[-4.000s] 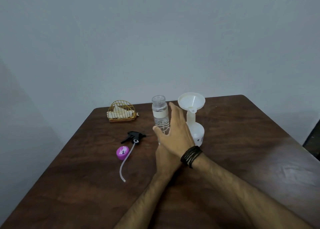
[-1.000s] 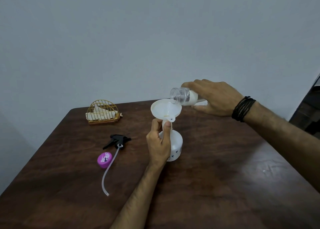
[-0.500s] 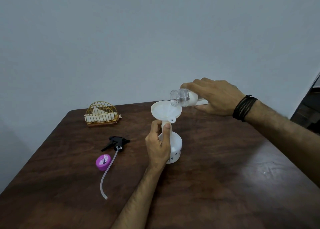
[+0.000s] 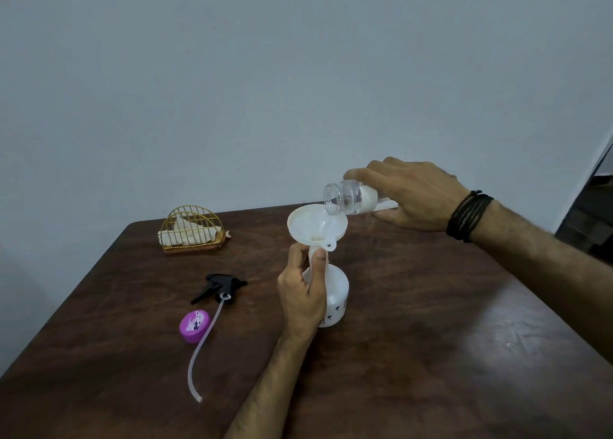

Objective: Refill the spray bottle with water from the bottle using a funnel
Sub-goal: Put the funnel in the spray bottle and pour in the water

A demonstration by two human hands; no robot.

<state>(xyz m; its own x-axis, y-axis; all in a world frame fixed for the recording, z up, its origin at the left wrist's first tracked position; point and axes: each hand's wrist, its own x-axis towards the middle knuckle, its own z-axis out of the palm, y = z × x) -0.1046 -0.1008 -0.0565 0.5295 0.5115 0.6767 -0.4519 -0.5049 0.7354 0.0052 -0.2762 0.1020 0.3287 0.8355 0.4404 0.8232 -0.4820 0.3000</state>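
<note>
A white spray bottle point(image 4: 335, 292) stands uncapped on the brown table point(image 4: 431, 339), with a white funnel point(image 4: 308, 223) set in its neck. My left hand point(image 4: 303, 292) grips the bottle's neck just under the funnel. My right hand point(image 4: 411, 194) holds a clear water bottle point(image 4: 345, 199) tipped almost flat, its open mouth over the funnel's right rim. Water runs from the mouth into the funnel. My fingers hide the rear part of the water bottle.
A black spray trigger head point(image 4: 220, 287) with its long clear tube point(image 4: 202, 349) lies left of the spray bottle. Beside the tube sits a purple cap point(image 4: 194, 325). A small gold wire basket point(image 4: 192, 231) stands at the table's far left.
The water bottle stays tipped over the funnel and has come a little lower toward its rim. My left hand keeps its grip on the neck. Four seconds ago both hands were near the upright water bottle.
</note>
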